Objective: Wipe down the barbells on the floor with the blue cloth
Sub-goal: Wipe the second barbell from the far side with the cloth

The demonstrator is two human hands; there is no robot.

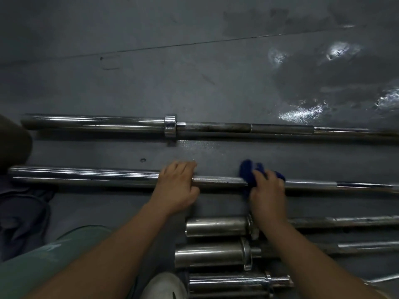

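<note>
Several steel barbells lie side by side on the dark floor. The second barbell [218, 180] runs left to right across the middle of the view. My left hand [176, 186] grips it at the collar, where the thick sleeve meets the thin shaft. My right hand [267, 190] presses the blue cloth [248, 174] around the shaft a little to the right. The far barbell [129, 123] lies untouched beyond them. Three more barbell ends [216, 226] lie nearer to me, under my right forearm.
The grey floor [194, 72] shows wet, shiny patches [302, 113] at the far right. My knee in green trousers [43, 262] and a white shoe [164, 285] are at the bottom left. A dark object [13, 143] sits at the left edge.
</note>
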